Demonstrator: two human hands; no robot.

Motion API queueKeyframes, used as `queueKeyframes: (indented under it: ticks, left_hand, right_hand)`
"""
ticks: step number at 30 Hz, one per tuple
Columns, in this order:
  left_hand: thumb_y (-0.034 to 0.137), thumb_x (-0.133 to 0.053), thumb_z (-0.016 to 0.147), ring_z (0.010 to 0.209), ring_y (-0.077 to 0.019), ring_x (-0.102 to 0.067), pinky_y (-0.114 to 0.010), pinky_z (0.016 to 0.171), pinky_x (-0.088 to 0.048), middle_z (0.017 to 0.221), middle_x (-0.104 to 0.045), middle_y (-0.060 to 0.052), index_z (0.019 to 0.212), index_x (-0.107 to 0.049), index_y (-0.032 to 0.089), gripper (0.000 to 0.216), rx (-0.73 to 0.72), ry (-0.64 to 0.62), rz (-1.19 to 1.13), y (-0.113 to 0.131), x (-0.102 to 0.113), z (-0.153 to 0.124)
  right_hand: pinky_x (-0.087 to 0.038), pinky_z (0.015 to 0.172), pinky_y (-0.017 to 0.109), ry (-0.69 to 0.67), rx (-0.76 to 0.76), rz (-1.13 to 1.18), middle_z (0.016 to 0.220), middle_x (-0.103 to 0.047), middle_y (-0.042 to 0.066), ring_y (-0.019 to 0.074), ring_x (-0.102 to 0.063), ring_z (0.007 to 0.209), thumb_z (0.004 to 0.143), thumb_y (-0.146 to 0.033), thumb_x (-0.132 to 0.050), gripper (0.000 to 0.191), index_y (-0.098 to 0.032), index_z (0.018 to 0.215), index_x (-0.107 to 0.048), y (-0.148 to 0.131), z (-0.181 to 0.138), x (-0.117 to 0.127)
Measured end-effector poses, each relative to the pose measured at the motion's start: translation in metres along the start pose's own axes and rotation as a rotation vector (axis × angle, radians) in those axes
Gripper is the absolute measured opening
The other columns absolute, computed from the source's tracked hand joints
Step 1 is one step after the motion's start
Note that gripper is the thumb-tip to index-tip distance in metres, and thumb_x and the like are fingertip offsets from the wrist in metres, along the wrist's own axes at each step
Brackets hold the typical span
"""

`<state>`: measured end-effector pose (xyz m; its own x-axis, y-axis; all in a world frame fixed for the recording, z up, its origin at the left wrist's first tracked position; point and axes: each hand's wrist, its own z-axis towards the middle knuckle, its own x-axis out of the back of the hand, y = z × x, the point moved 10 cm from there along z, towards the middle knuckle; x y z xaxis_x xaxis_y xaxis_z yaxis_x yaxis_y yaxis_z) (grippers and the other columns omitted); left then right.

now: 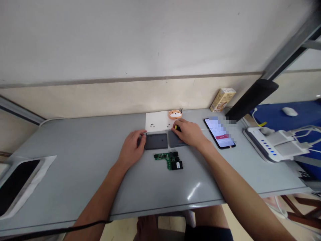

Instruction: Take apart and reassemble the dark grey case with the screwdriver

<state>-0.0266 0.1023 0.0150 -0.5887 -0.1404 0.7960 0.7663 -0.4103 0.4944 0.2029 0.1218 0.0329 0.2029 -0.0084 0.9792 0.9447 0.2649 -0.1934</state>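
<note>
My left hand [132, 148] lies on the table with its thumb and forefinger curved apart, their tips against the left edge of a flat dark plastic case half [156, 141]. My right hand [190, 132] is closed over a second dark case half [173, 141], pinching a small yellow-and-black tool [177, 128]. Its working end is hidden, and the hand covers part of that case half. In front of both halves lies a bare green circuit board [167, 160] with black connectors. Behind them, several tiny black screws [152, 125] rest on a white sheet of paper [157, 117].
An orange animal-face case [175, 114] sits on the paper's far right corner. To the right are a lit phone [219, 133], a carton [222, 99], a black cylinder [252, 98] and a power strip [260, 142] with plugs. A dark-screened device [17, 182] lies far left.
</note>
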Motion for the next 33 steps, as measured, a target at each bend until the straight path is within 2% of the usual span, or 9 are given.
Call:
queueKeyframes:
  ticks: [2, 5, 8, 11, 23, 30, 33]
  left_hand:
    - [0.032, -0.047, 0.105, 0.114, -0.0261, -0.060, -0.044, 0.101, -0.047, 0.122, -0.066, -0.009, 0.126, -0.061, 0.022, 0.027, -0.061, 0.031, 0.042, 0.014, 0.005, -0.002]
    - [0.031, -0.055, 0.101, 0.118, -0.0279, -0.058, -0.047, 0.104, -0.042, 0.125, -0.066, -0.010, 0.123, -0.063, 0.023, 0.025, -0.250, 0.050, 0.134, 0.052, 0.003, -0.011]
    - [0.035, -0.061, 0.098, 0.112, -0.0251, -0.060, -0.044, 0.100, -0.041, 0.122, -0.069, -0.008, 0.119, -0.067, 0.025, 0.024, -0.495, -0.131, 0.100, 0.095, -0.023, -0.027]
    - [0.043, -0.064, 0.097, 0.111, -0.0259, -0.060, -0.045, 0.099, -0.041, 0.121, -0.070, -0.007, 0.120, -0.068, 0.024, 0.030, -0.569, -0.247, 0.067, 0.113, -0.040, -0.037]
    - [0.035, -0.060, 0.101, 0.114, -0.0255, -0.055, -0.043, 0.100, -0.041, 0.119, -0.073, -0.004, 0.121, -0.069, 0.024, 0.024, -0.474, -0.227, -0.002, 0.102, -0.037, -0.031]
    - [0.027, -0.050, 0.106, 0.104, -0.0221, -0.059, -0.043, 0.094, -0.040, 0.109, -0.076, -0.003, 0.108, -0.071, 0.022, 0.021, -0.425, -0.150, 0.031, 0.095, -0.031, -0.024]
    - [0.027, -0.049, 0.106, 0.101, -0.0210, -0.061, -0.042, 0.094, -0.040, 0.107, -0.076, -0.003, 0.105, -0.071, 0.022, 0.022, -0.392, -0.158, 0.039, 0.092, -0.032, -0.021]
  right_hand:
    - [-0.032, 0.062, 0.032, 0.009, 0.003, -0.006, 0.124, -0.070, 0.006, 0.0214, -0.069, 0.084, 0.107, -0.047, -0.036, 0.037, -0.024, 0.113, -0.064, -0.001, 0.000, 0.001]
    - [-0.033, 0.063, 0.033, 0.021, 0.005, -0.020, 0.122, -0.071, 0.006, 0.0224, -0.069, 0.085, 0.107, -0.047, -0.035, 0.037, -0.023, 0.114, -0.064, -0.001, 0.000, 0.001]
    - [-0.033, 0.062, 0.033, 0.028, 0.004, -0.033, 0.122, -0.071, 0.007, 0.0230, -0.070, 0.085, 0.107, -0.047, -0.036, 0.037, -0.024, 0.115, -0.064, -0.001, 0.000, 0.001]
    - [-0.033, 0.063, 0.033, 0.034, -0.001, -0.044, 0.124, -0.071, 0.007, 0.0232, -0.070, 0.087, 0.107, -0.046, -0.035, 0.038, -0.024, 0.117, -0.064, -0.001, 0.001, 0.000]
    - [-0.028, 0.061, 0.032, 0.068, -0.022, -0.058, 0.114, -0.073, 0.006, 0.0215, -0.068, 0.082, 0.106, -0.046, -0.038, 0.034, -0.023, 0.109, -0.063, -0.002, 0.001, 0.000]
    - [-0.031, 0.063, 0.032, 0.068, -0.019, -0.055, 0.117, -0.073, 0.007, 0.0221, -0.069, 0.085, 0.107, -0.045, -0.037, 0.034, -0.023, 0.109, -0.064, -0.004, 0.001, 0.001]
    - [-0.031, 0.062, 0.032, 0.065, -0.023, -0.059, 0.115, -0.073, 0.006, 0.0223, -0.069, 0.084, 0.107, -0.045, -0.037, 0.035, -0.023, 0.107, -0.064, -0.003, 0.001, 0.001]
